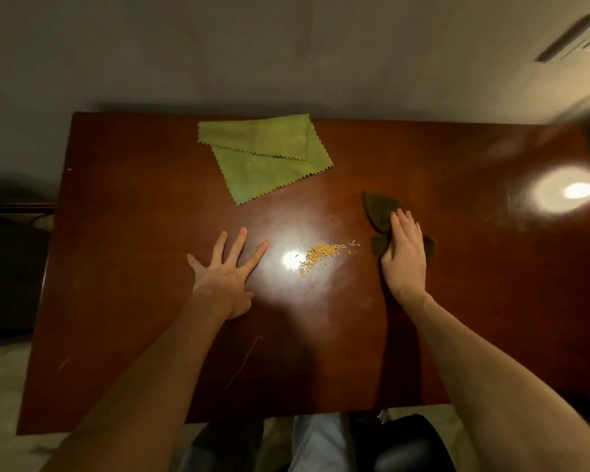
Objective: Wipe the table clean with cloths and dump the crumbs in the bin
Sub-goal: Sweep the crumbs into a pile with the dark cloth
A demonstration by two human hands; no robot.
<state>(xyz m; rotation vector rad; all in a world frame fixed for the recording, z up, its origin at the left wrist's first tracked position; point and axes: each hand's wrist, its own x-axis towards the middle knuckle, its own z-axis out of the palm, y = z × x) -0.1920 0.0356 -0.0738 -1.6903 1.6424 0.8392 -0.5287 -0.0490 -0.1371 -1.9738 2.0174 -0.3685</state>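
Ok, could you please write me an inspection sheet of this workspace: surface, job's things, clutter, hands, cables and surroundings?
Surface: glossy dark wooden table, lamp glare, a few scratches near the front edge.
Job's things: yellow crumbs piled between the hands; light green cloth folded at the far side, untouched; dark green cloth under the right hand; no bin identified.
Clutter: nothing seen.
Hands: left hand flat on the table, fingers spread, holding nothing; right hand pressing flat on the dark green cloth, right of the crumbs.
Cables: nothing seen.
Surroundings: grey wall behind; dark furniture at left; black object below the near edge, unclear what.
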